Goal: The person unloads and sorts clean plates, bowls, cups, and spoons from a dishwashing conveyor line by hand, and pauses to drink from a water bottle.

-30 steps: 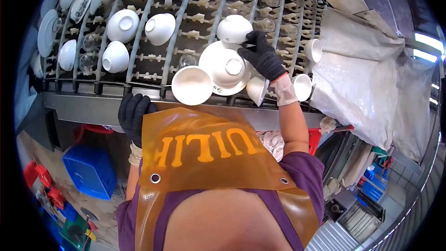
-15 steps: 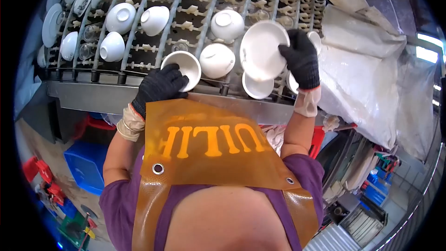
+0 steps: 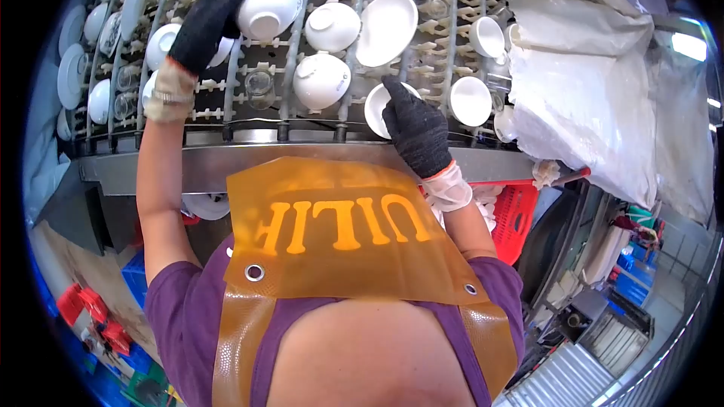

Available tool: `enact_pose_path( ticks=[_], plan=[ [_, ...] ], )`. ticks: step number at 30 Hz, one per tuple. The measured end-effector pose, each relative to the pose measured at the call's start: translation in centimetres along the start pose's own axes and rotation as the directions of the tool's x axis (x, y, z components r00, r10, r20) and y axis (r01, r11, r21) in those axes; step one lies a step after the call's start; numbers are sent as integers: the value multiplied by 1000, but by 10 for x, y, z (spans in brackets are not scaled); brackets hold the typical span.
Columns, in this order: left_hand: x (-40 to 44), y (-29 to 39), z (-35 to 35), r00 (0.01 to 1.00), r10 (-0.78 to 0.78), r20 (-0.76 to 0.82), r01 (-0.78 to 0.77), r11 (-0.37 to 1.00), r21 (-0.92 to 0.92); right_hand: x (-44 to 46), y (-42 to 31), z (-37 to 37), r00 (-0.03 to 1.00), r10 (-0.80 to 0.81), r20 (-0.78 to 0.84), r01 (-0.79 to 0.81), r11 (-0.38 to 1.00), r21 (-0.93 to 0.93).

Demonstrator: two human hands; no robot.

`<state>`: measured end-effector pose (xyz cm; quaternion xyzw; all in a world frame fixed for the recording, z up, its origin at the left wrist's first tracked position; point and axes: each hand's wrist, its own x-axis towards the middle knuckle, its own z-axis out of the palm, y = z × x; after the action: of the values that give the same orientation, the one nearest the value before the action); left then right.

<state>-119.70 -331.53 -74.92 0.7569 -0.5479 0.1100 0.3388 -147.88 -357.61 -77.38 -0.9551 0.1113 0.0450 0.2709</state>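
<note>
My left hand [image 3: 213, 21], in a black knit glove, grips a white bowl [image 3: 270, 9] by its left side. The bowl is tipped bottom-up over the pegged conveyor rack [image 3: 283, 83]. At the rack's front edge my right hand [image 3: 416, 126], gloved alike, is closed at the right rim of a smaller white bowl [image 3: 375, 111]; some of its fingers are hidden. An oval white dish [image 3: 388, 29] leans on the pegs beyond it. Left of that dish rest a white bowl [image 3: 332, 26] and a marked white bowl [image 3: 323, 81], both showing their undersides.
Plates [image 3: 72, 75] and bowls fill the rack's left side. More small bowls [image 3: 470, 101] and clear glasses [image 3: 259, 84] sit among the pegs. A metal ledge [image 3: 204, 166] runs along the front. Plastic sheeting [image 3: 581, 83] hangs at right, above a red crate [image 3: 514, 222].
My left hand has carried its bowl up and left over the rack. My right hand has let go of the oval dish and moved down-left to a small bowl. The racked dishes have shifted left.
</note>
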Motion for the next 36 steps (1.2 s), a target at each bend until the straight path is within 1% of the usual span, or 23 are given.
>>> enact_pose_path(
  ticks=[1, 2, 3, 4, 5, 6, 7, 9, 10, 11, 14, 15, 16, 17, 21, 23, 25, 26, 27, 29, 30, 31, 36],
  plan=[
    [13, -3, 4, 1000, 0, -15, 0, 999, -39, 1, -1, -5, 992, -80, -95, 86, 995, 55],
    [27, -4, 5, 904, -394, 165, 427, 845, -323, 1, 0, -8, 969, -155, -194, 177, 979, 99],
    [44, 2, 6, 638, -637, 433, 764, 450, -463, 0, 0, -6, 967, -147, -206, 171, 980, 101],
    [52, -8, 20, 563, -681, 469, 826, 441, -351, -1, -1, -1, 965, -220, -146, 212, 975, -65],
    [54, -31, 35, 547, -666, 508, 819, 550, -161, -1, -4, 4, 957, -280, -72, 257, 940, -226],
    [44, -54, 53, 769, -571, 287, 584, 810, 49, -2, -12, 1, 992, -63, 114, 91, 961, -259],
    [43, -57, 62, 931, -347, 111, 297, 900, 320, -2, -7, 1, 992, -60, 110, 87, 962, -260],
    [45, -49, 67, 925, -344, 161, 293, 917, 271, -1, 12, 3, 942, -149, -299, 196, 971, 134],
    [45, -35, 67, 914, -340, 221, 293, 931, 219, -3, 14, 1, 958, 22, -285, 157, 794, 588],
    [45, -25, 66, 896, -300, 326, 248, 950, 191, -2, 15, -6, 972, 103, -210, 98, 634, 767],
    [39, -13, 72, 857, -312, 410, 144, 909, 392, 3, 26, -16, 962, 257, -93, -70, 559, 826],
    [30, -15, 79, 904, -268, 332, 155, 932, 329, 3, 44, -9, 916, 195, -352, 7, 867, 499],
    [32, -3, 75, 904, -256, 343, 138, 933, 333, 4, 57, -7, 838, 22, -545, 12, 998, 58],
    [33, 12, 71, 902, -245, 355, 121, 934, 336, 0, 66, -6, 824, -21, -566, -91, 981, -170],
    [29, 65, 84, 965, -95, 244, 51, 982, 181, -5, 91, -11, 936, 149, -319, -216, 959, -186],
    [50, 113, 75, 890, -219, 400, 186, 975, 121, -1, 100, -18, 948, 146, -282, -200, 964, -174],
    [59, 138, 75, 845, -148, 513, 208, 976, -61, 0, 107, -26, 860, 123, -495, 71, 932, 356],
    [57, 140, 83, 847, -52, 529, 171, 969, -178, 2, 111, -31, 890, 172, -422, 101, 829, 550],
    [56, 142, 94, 846, 48, 531, 129, 948, -291, 9, 113, -41, 884, 170, -435, 109, 831, 546],
    [61, 153, 110, 800, 78, 594, 139, 940, -311, 26, 116, -60, 908, 363, -209, -167, 772, 613],
    [63, 151, 123, 773, 123, 623, 89, 950, -298, 42, 135, -52, 837, 358, -414, -209, 908, 362],
    [64, 150, 138, 795, 146, 588, 31, 959, -281, 58, 166, -40, 713, -63, -698, -3, 996, -93],
    [76, 148, 195, 756, 201, 623, -104, 977, -189, 110, 192, -42, 926, 6, -379, -160, 913, -376]
  ],
)
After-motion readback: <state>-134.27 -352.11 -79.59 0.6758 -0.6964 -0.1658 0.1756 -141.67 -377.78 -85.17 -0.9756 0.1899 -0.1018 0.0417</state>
